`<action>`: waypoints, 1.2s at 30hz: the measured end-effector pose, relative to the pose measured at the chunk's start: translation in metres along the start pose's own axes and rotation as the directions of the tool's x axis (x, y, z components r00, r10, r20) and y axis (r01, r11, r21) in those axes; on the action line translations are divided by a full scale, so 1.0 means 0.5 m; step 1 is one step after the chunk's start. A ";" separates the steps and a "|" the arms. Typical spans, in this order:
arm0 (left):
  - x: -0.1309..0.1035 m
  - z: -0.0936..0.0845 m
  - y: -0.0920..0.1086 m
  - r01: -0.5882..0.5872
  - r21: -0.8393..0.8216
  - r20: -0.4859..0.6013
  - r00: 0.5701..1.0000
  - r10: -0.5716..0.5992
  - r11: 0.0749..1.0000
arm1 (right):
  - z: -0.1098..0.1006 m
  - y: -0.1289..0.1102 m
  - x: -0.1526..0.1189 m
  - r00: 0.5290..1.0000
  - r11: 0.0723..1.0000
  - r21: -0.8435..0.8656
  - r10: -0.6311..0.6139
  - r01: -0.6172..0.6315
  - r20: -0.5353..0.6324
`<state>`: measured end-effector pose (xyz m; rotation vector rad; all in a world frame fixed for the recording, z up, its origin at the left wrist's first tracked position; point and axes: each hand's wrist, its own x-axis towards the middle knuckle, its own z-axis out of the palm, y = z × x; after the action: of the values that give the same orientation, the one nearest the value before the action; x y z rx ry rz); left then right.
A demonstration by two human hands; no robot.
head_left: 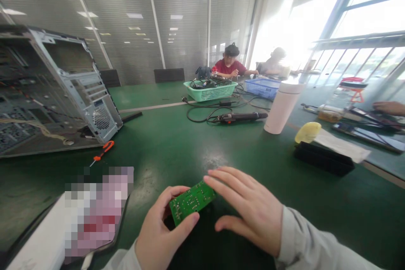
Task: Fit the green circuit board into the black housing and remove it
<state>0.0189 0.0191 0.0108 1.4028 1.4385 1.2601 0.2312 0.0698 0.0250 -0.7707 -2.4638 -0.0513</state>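
Observation:
Low in the middle of the head view, my left hand [163, 228] grips a green circuit board [192, 201] by its left end, with the thumb along the near edge and fingers behind. The board is tilted, its soldered face up. My right hand [247, 206] is spread at the board's right end, fingertips at its upper right corner and the thumb apart from it. Whether those fingertips touch the board is hard to tell. Both hands are over the green table [152, 143].
An open metal computer case [98, 114] and an orange-handled screwdriver [103, 150] are at left. Farther back are a green basket [210, 93], a blue basket [261, 88] and a black corded tool [242, 117]. A pink bottle [281, 109] and black tray [324, 159] stand right. People sit beyond.

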 end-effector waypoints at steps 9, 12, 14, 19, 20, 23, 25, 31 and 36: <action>0.008 -0.005 -0.009 0.120 -0.270 0.126 0.988 -0.088 0.955 | 0.018 -0.023 0.045 0.970 0.932 0.288 0.176 -0.220 0.169; 0.029 -0.012 -0.042 0.257 -0.374 0.204 0.960 -0.191 0.891 | 0.016 -0.017 0.037 0.879 0.740 0.477 0.373 -0.475 0.297; 0.043 -0.014 -0.062 0.293 -0.433 0.201 0.953 -0.226 0.852 | 0.017 -0.010 0.035 0.759 0.495 0.576 0.454 -0.651 0.467; 0.056 -0.014 -0.077 0.301 -0.463 0.196 0.952 -0.235 0.834 | 0.025 0.005 0.033 0.580 -0.243 0.574 0.056 -0.782 0.813; 0.055 -0.013 -0.076 0.303 -0.463 0.199 0.951 -0.236 0.833 | 0.027 0.005 0.033 0.584 -0.333 0.550 -0.003 -0.766 0.812; 0.053 -0.013 -0.076 0.305 -0.455 0.209 0.950 -0.233 0.837 | 0.029 0.001 0.038 0.567 -0.472 0.493 -0.017 -0.731 0.823; 0.052 -0.013 -0.077 0.303 -0.448 0.212 0.950 -0.229 0.841 | 0.026 -0.005 0.043 0.534 -0.481 0.495 0.064 -0.723 0.843; 0.049 -0.012 -0.084 0.276 -0.433 0.198 0.958 -0.209 0.858 | -0.004 0.022 0.025 0.512 -0.224 0.672 0.494 -0.706 0.702; 0.044 -0.007 -0.089 0.237 -0.431 0.163 0.970 -0.183 0.871 | -0.086 0.133 -0.062 0.561 0.506 0.338 0.824 -0.793 0.083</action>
<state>0.0018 0.0443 -0.0289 0.9623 1.0942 1.2453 0.3090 0.1010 0.0371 -1.6369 -1.6993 0.6682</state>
